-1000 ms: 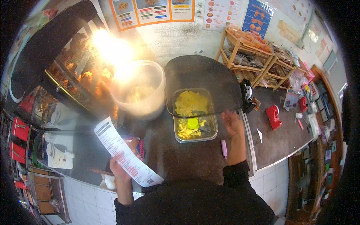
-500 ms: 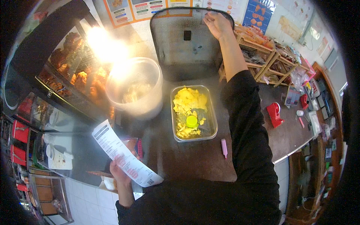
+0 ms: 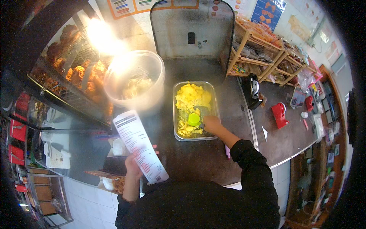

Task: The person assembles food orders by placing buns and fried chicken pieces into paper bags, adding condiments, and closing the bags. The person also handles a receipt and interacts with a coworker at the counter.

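A long white printed paper slip (image 3: 141, 149) is in my left hand (image 3: 133, 166), its fingers curled behind and showing past the slip's right edge. Below that hand is an opened box (image 3: 108, 164) with a small white container and some brown food. My right hand (image 3: 212, 124) reaches into a clear rectangular tub (image 3: 175, 114). Its fingers are closed at the side of a bright green scoop (image 3: 194, 119), where the handle would be; the grip is partly hidden. Lumpy yellow food (image 3: 193, 96) fills the tub's far part, with smaller bits around the scoop.
A cloudy plastic bucket (image 3: 156, 89) stands left of the tub, beside a lit glass case of fried food (image 3: 82, 76). Behind stands an upright dark-rimmed panel (image 3: 175, 34). Wooden racks (image 3: 251, 55), a black stapler-like device (image 3: 251, 91) and a red tape dispenser (image 3: 280, 116) are right.
My right hand has come down from the top of the upright panel to the green scoop in the tub. My left hand and the slip have shifted right, uncovering more of the box.
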Demonstrator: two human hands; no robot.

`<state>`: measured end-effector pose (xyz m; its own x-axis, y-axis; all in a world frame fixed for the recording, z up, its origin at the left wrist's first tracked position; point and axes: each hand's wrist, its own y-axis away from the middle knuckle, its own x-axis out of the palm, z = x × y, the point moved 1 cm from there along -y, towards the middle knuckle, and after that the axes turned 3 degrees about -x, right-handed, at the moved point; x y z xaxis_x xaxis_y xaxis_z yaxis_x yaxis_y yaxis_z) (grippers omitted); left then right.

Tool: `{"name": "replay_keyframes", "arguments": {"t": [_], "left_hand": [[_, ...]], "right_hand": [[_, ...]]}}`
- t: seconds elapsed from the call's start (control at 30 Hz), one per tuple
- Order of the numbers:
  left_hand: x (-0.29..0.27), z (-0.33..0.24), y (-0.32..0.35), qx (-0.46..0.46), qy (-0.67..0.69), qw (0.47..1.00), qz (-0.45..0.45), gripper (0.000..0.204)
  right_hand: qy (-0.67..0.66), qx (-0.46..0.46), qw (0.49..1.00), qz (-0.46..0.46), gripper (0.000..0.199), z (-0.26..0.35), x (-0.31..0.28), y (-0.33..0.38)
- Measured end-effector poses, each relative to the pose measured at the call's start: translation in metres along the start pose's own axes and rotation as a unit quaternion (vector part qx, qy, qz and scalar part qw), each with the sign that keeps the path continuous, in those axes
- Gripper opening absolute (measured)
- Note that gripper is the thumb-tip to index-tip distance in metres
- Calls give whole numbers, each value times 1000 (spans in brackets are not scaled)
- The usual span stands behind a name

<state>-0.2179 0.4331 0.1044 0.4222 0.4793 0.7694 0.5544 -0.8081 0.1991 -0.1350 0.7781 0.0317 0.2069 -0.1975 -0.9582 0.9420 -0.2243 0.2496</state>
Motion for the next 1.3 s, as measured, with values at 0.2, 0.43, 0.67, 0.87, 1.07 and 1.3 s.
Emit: {"name": "replay_keyframes", "arguments": {"t": [0.2, 0.43, 0.67, 0.87, 1.07, 1.3], "left_hand": [[-3, 18, -23, -44, -32, 999, -2, 66], [-5, 28, -26, -54, -43, 997, -29, 64], [-13, 29, -18, -42, -68, 996, -44, 67], [-13, 31, -14, -45, -42, 997, -50, 67], [-15, 27, -15, -41, -54, 996, -58, 66], [-34, 62, -40, -81, -18, 993, -86, 57]], "right_hand": [[21, -11, 999, -22, 15, 8, 15, 4], [17, -40, 999, -18, 13, 3, 36, -7], [-69, -12, 997, -45, 15, -7, 40, -13], [23, -43, 999, 20, 16, 4, 20, -11], [-41, -27, 999, -13, 15, -4, 19, -18], [-133, -36, 979, -152, 26, 17, -24, -24]]}}
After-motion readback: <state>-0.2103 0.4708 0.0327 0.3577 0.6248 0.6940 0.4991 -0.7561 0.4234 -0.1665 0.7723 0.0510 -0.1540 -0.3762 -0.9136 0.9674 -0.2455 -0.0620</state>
